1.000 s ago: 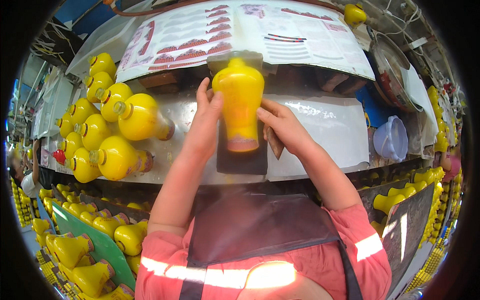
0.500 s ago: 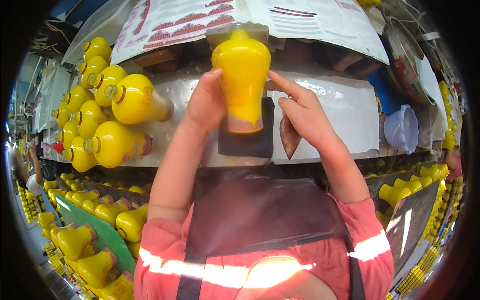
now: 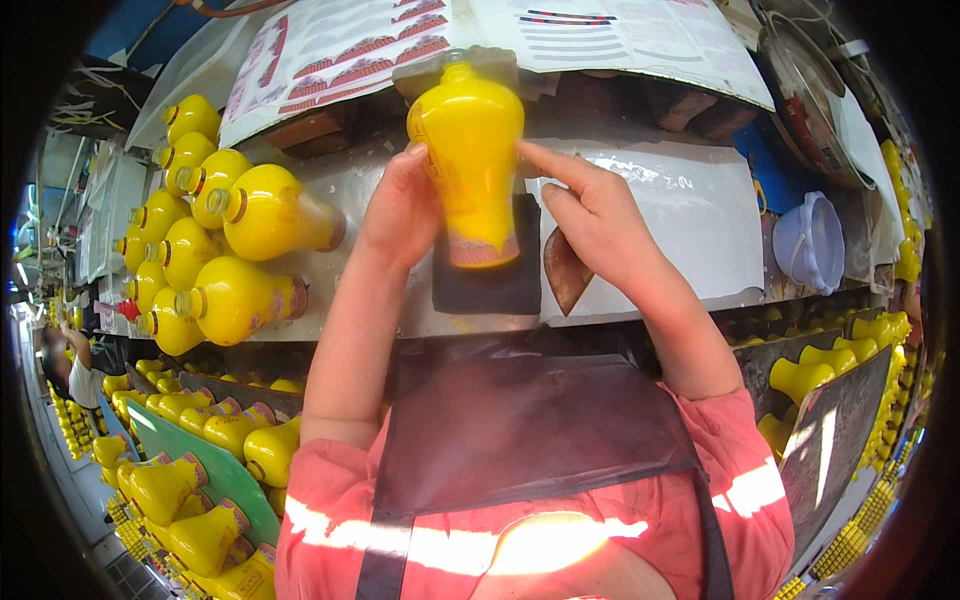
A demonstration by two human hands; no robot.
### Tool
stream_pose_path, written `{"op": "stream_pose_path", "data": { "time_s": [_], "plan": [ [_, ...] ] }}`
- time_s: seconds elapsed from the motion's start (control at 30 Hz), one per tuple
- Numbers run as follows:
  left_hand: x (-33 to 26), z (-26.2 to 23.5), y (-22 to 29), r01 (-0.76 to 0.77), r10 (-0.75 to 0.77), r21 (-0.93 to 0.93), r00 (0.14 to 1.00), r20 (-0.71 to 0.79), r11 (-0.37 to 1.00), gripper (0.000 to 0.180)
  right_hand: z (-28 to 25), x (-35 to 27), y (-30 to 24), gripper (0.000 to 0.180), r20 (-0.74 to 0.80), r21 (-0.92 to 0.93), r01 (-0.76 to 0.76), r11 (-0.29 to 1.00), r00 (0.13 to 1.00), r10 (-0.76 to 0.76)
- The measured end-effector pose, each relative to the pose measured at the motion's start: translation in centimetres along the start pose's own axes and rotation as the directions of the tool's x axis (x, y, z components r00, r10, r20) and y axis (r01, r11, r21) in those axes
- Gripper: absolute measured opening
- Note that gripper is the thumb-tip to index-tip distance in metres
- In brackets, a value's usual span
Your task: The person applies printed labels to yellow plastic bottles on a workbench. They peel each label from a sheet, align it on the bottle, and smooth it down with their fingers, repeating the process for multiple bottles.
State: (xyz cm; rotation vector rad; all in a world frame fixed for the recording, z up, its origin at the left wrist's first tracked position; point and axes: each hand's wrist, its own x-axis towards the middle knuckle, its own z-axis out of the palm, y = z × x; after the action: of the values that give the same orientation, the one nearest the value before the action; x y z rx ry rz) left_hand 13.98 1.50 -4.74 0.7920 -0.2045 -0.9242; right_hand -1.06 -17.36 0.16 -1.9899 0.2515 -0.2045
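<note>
A glossy yellow bottle (image 3: pixel 466 150) with a wide shoulder and a pinkish patterned band round its base lies in front of me, base toward me. Its neck rests at a grey block (image 3: pixel 410 78). My left hand (image 3: pixel 402 205) grips the left side of the bottle, thumb at the shoulder. On the other side, my right hand (image 3: pixel 597 205) touches the bottle with a stretched forefinger. Its lower fingers curl round a brown, pointed, wedge-shaped piece (image 3: pixel 567 275); part of that is hidden by the hand. Below the bottle lies a dark square pad (image 3: pixel 487 290).
Several yellow bottles (image 3: pixel 268 212) stand at the left of the table. White sheet (image 3: pixel 690 215) covers the right side, near a lilac bucket (image 3: pixel 808 243). Printed sheets (image 3: pixel 350 55) lie at the back. More bottles fill racks below, beside a green board (image 3: pixel 200 460).
The bottle looks slightly turned, with faint markings now showing on its left shoulder. The brown piece shows a broader face. The whole view has shifted a little.
</note>
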Motion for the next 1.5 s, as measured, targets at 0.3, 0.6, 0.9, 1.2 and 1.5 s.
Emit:
{"op": "stream_pose_path", "data": {
  "time_s": [0.3, 0.6, 0.9, 1.2, 1.5],
  "plan": [
    [-1.5, 3.4, 0.7, -0.160, 0.247, 0.463, 0.960, -0.132, 0.872, 0.068, -0.2, 0.3, 0.1, 0.046, 0.022, 0.085, -0.167, 0.982, 0.986, 0.166],
    [-2.4, 1.7, 0.2, -0.181, 0.272, 0.483, 0.954, -0.125, 0.857, 0.081, 0.4, 0.1, 0.1, 0.048, 0.001, 0.144, -0.182, 0.973, 0.983, 0.184],
    [-2.6, 2.9, -0.4, -0.155, 0.180, 0.270, 0.981, -0.073, 0.950, 0.059, 1.2, 0.6, 0.2, 0.048, -0.058, 0.199, -0.175, 0.964, 0.980, 0.190],
    [-4.2, 2.0, 2.1, -0.176, 0.272, 0.337, 0.925, -0.264, 0.925, 0.059, 2.0, 2.0, 1.1, 0.050, -0.004, 0.407, -0.241, 0.881, 0.964, 0.265],
    [-4.1, 2.0, 1.1, -0.186, 0.239, 0.254, 0.951, -0.197, 0.949, 0.054, 2.1, 1.9, 0.8, 0.048, -0.007, 0.415, -0.252, 0.874, 0.960, 0.280]
  ]
}}
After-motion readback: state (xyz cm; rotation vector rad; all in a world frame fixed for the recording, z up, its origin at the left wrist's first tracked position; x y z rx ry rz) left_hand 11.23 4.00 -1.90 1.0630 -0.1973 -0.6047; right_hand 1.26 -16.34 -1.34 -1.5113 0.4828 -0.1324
